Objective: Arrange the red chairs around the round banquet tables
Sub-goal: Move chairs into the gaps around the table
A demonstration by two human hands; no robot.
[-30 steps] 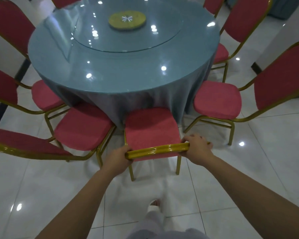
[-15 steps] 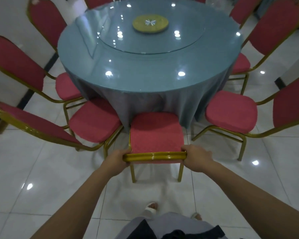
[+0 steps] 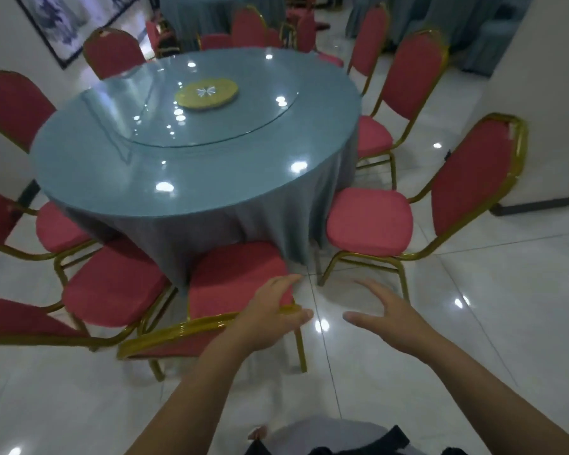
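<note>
Lower centre: left hand [image 3: 270, 315], fingers spread and loose, gripping nothing, hovering at the right end of the gold top rail [image 3: 184, 330] of the nearest red chair [image 3: 234, 280]; contact with rail unclear. Just right, over white floor tile [image 3: 473, 290]: right hand [image 3: 386, 315], palm down, fingers splayed, likewise empty. Rail's long axis slanting from lower left up toward centre. Seat beyond it tucked against the cloth hem of the round table [image 3: 194, 165]. Further, right of centre: next red chair [image 3: 368, 224], seat toward table, back leaning to upper right, well apart from both hands. Probably next for handling; up and right of the hands, nearer the right one.
</note>
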